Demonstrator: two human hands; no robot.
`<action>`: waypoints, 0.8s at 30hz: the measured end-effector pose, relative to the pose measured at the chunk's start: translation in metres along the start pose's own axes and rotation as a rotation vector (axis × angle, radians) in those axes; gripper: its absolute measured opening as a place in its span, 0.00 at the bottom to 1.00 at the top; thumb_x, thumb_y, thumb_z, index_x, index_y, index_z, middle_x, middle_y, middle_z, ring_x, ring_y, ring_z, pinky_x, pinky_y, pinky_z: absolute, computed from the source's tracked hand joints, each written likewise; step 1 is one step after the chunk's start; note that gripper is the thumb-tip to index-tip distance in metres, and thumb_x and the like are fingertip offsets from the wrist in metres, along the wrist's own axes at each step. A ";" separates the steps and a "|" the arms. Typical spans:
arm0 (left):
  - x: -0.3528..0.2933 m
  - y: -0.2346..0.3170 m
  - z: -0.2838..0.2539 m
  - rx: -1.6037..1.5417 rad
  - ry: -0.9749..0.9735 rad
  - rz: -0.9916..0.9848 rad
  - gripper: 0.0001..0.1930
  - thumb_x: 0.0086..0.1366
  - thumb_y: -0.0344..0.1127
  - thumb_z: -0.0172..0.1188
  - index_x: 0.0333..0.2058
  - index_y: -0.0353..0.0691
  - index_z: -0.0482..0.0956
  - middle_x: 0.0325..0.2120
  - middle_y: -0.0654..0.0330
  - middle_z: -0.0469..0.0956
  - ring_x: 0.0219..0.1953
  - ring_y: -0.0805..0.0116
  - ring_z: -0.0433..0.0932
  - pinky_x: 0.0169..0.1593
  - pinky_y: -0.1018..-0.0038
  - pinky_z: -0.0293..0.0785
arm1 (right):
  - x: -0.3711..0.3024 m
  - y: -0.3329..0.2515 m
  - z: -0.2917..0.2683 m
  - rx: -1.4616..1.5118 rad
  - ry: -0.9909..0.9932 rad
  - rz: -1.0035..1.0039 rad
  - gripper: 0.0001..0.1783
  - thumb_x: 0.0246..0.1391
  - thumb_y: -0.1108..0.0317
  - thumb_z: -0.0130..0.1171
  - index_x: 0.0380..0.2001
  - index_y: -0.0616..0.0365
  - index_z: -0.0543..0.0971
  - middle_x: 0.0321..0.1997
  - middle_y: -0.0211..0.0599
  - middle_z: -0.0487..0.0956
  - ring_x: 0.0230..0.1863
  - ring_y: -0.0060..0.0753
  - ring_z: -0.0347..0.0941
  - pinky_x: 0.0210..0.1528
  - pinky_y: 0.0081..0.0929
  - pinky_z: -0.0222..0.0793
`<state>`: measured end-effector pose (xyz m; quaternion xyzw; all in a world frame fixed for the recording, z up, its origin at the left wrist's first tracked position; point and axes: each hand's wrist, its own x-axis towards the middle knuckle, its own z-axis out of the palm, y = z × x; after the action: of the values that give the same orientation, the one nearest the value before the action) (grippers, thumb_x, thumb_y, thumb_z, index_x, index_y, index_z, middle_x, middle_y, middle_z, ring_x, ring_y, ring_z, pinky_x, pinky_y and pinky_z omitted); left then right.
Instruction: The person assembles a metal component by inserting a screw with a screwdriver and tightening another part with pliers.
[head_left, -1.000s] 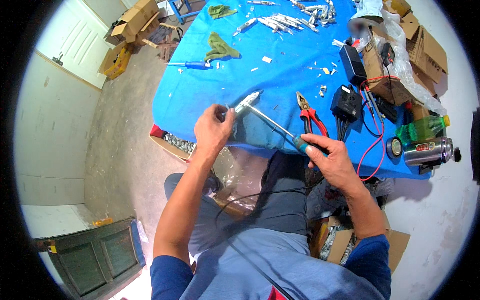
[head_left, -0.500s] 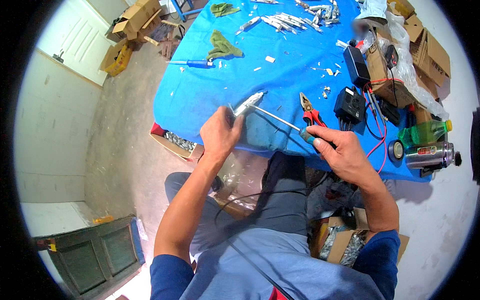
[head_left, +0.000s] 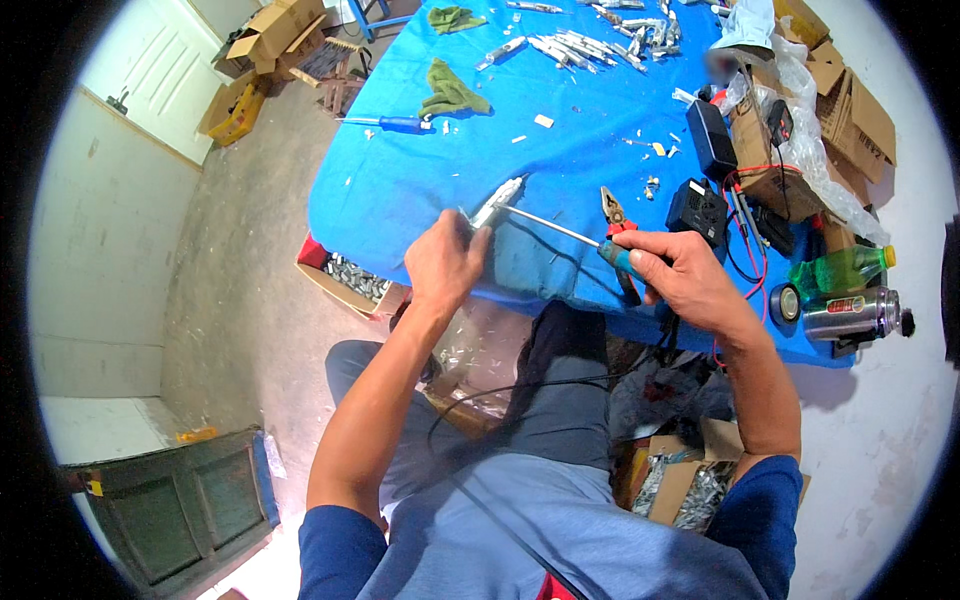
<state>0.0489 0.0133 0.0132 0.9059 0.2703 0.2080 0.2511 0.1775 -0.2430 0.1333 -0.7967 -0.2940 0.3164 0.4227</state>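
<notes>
Head view: the right hand (head_left: 685,280) grips a teal-handled screwdriver (head_left: 620,258); the left hand (head_left: 445,262) holds a slender whitish part (head_left: 496,202) over the blue cloth (head_left: 385,205). Pressed sideways, the screwdriver could slip toward that hand. Similar parts (head_left: 575,48) lie beyond.

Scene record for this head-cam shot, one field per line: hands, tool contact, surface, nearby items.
left_hand: left hand grips the near end of a slim whitish part
right_hand: right hand holds a teal-handled screwdriver
tool_contact: tip at the part's right side; exact contact too small to tell
surface: blue cloth over the table
near_right_hand: red-handled pliers, partly hidden by it
far_side: heap of similar parts, green rag
right_edge: green bottle, metal flask
</notes>
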 end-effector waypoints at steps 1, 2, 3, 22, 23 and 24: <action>0.001 0.000 0.001 0.001 0.001 -0.011 0.18 0.58 0.46 0.67 0.35 0.36 0.76 0.22 0.53 0.79 0.26 0.53 0.79 0.31 0.61 0.73 | 0.000 0.002 0.002 -0.048 0.023 -0.043 0.17 0.60 0.65 0.55 0.49 0.63 0.79 0.23 0.39 0.77 0.24 0.24 0.74 0.31 0.29 0.70; 0.002 0.000 0.001 0.002 0.002 -0.022 0.18 0.58 0.47 0.66 0.35 0.36 0.77 0.23 0.53 0.79 0.26 0.53 0.79 0.32 0.61 0.73 | 0.001 0.008 0.005 -0.097 0.045 -0.085 0.17 0.60 0.65 0.56 0.49 0.62 0.79 0.23 0.40 0.78 0.25 0.26 0.75 0.31 0.30 0.71; 0.002 -0.001 0.001 -0.003 -0.008 -0.027 0.18 0.58 0.47 0.66 0.35 0.36 0.77 0.23 0.53 0.80 0.26 0.52 0.80 0.32 0.61 0.73 | 0.002 0.014 0.009 -0.142 0.065 -0.129 0.17 0.60 0.66 0.56 0.49 0.62 0.79 0.24 0.42 0.79 0.26 0.28 0.76 0.32 0.31 0.71; 0.005 -0.003 0.004 -0.030 0.028 -0.076 0.19 0.58 0.46 0.66 0.35 0.36 0.76 0.22 0.52 0.79 0.27 0.50 0.80 0.32 0.59 0.73 | 0.022 0.048 0.012 0.543 -0.097 0.219 0.21 0.63 0.63 0.55 0.55 0.63 0.75 0.33 0.37 0.81 0.18 0.14 0.71 0.14 0.08 0.60; 0.004 -0.004 0.004 -0.035 0.037 -0.075 0.19 0.58 0.46 0.66 0.36 0.36 0.76 0.22 0.52 0.79 0.28 0.50 0.80 0.32 0.59 0.73 | 0.021 0.051 0.014 0.578 -0.098 0.243 0.21 0.63 0.63 0.55 0.55 0.62 0.75 0.33 0.37 0.81 0.18 0.14 0.71 0.13 0.08 0.59; 0.005 -0.004 0.004 -0.032 0.033 -0.080 0.18 0.58 0.46 0.66 0.36 0.36 0.76 0.22 0.52 0.79 0.28 0.50 0.80 0.33 0.59 0.73 | 0.021 0.051 0.017 0.614 -0.098 0.264 0.21 0.63 0.63 0.54 0.55 0.62 0.75 0.33 0.37 0.81 0.18 0.13 0.71 0.12 0.08 0.58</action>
<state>0.0529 0.0178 0.0091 0.8867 0.3072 0.2167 0.2690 0.1882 -0.2435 0.0772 -0.6471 -0.0991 0.4803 0.5837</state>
